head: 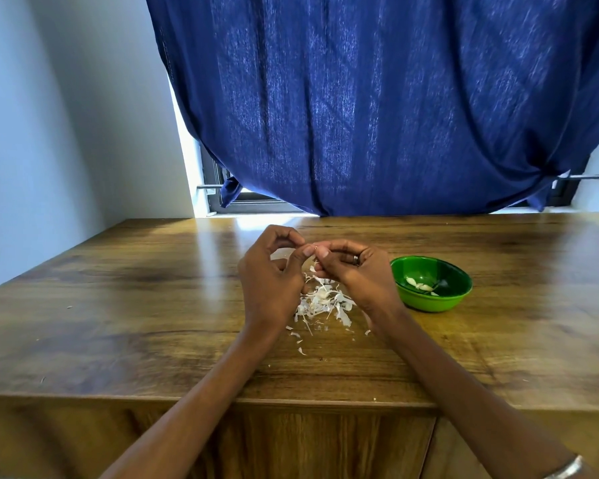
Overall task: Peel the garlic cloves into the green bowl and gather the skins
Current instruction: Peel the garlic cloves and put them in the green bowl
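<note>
both hands, left (270,271) and right (355,267), pinch a clove (316,251) between curled fingers above the skins (322,302) mid-table, the bowl (433,285) toward the right edge.

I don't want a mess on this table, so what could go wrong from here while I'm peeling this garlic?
1. The loose white garlic skins lie spread on the wooden table, with stray flakes toward its front edge; they could drift off.
2. The round green bowl sits close beside the right hand; that forearm might nudge it.

head-worn view, facing forward-down, table (153,305) near
</note>
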`<state>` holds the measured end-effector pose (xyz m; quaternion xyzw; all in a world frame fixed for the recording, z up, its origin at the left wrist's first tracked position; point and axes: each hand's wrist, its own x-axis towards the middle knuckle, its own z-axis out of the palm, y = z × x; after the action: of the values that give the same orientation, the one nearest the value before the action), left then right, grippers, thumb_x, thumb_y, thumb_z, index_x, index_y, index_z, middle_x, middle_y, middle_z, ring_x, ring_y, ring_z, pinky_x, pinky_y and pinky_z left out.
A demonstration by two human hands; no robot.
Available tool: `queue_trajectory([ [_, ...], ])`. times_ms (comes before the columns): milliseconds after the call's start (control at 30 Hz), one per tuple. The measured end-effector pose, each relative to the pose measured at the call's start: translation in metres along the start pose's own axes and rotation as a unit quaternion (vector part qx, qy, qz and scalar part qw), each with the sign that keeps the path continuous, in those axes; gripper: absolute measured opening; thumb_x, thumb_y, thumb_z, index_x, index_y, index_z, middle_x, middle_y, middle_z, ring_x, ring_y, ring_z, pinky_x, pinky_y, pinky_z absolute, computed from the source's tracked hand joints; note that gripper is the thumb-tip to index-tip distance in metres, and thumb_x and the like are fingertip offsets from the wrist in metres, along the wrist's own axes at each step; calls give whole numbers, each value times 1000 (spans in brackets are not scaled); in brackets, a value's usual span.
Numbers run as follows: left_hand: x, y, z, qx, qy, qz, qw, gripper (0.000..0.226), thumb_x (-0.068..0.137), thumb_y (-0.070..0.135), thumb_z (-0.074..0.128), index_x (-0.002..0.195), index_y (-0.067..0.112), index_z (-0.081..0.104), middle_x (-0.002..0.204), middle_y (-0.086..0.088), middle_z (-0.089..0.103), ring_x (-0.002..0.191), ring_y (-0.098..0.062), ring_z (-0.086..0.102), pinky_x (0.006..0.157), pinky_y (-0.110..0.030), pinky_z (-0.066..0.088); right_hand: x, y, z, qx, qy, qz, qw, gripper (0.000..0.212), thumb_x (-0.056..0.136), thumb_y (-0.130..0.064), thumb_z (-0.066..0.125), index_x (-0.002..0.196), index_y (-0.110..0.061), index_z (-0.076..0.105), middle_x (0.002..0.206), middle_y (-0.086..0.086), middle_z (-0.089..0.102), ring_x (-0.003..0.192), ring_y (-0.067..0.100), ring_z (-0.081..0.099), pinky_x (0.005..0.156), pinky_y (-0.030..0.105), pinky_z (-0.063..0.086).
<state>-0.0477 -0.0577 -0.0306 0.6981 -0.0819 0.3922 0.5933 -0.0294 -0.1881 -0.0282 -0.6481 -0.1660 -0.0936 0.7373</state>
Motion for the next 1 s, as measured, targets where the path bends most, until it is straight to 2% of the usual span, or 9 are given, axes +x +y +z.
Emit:
queue_trajectory([
  [167,1,0,-2,-23,-7,-17,1000,15,91,3,74,88,16,68,88,1,73,37,-16,58,35,-24,39,0,-2,-1,32,2,33,999,16,90,-13,72,102,-2,73,89,17,76,75,16,73,74,25,60],
  [333,3,-3,-2,-16,-22,-24,999,14,94,3,70,89,17,73,84,6,73,38,-19,56,35,-29,41,-1,-4,-1,54,-13,52,997,16,90,-12,70,102,-2,71,87,11,77,77,16,73,78,27,61],
  [500,2,-6,-3,1,-30,-15,999,13,100,7,64,98,14,76,78,-1,67,37,-12,55,38,-29,43,-3,-9,0,61,-3,57,997,7,90,-9,70,96,-7,72,85,9,76,78,14,72,75,23,60],
  [567,2,-7,-3,14,-42,-7,999,16,102,10,61,100,14,77,83,-3,67,40,-12,58,38,-29,45,-3,-10,0,61,1,61,996,5,91,-7,69,95,-9,72,85,8,77,77,14,72,74,22,60],
  [667,2,-8,-2,19,-58,-8,998,15,102,14,62,103,16,77,103,3,67,47,-15,65,38,-31,48,-4,-12,1,66,6,66,996,6,91,-6,67,95,-10,72,84,8,76,76,12,72,73,21,60],
  [733,3,-10,-2,16,-65,-4,998,12,99,16,68,105,18,78,106,6,66,50,-17,67,39,-30,49,-4,-13,1,82,9,74,994,7,91,-5,67,96,-8,72,84,9,76,75,12,72,72,20,59],
  [833,2,-7,-3,20,-56,3,998,14,92,15,76,104,18,80,105,5,68,55,-16,68,42,-20,48,-4,-13,1,100,12,80,992,8,91,-5,67,96,-8,72,84,10,76,73,11,73,71,19,60],
  [1000,1,-2,-3,17,-38,-6,999,16,84,18,84,99,14,82,102,3,72,52,-13,68,40,-15,45,-5,-14,1,87,9,70,994,9,89,-2,68,93,-9,73,89,13,77,75,12,74,72,21,60],
])
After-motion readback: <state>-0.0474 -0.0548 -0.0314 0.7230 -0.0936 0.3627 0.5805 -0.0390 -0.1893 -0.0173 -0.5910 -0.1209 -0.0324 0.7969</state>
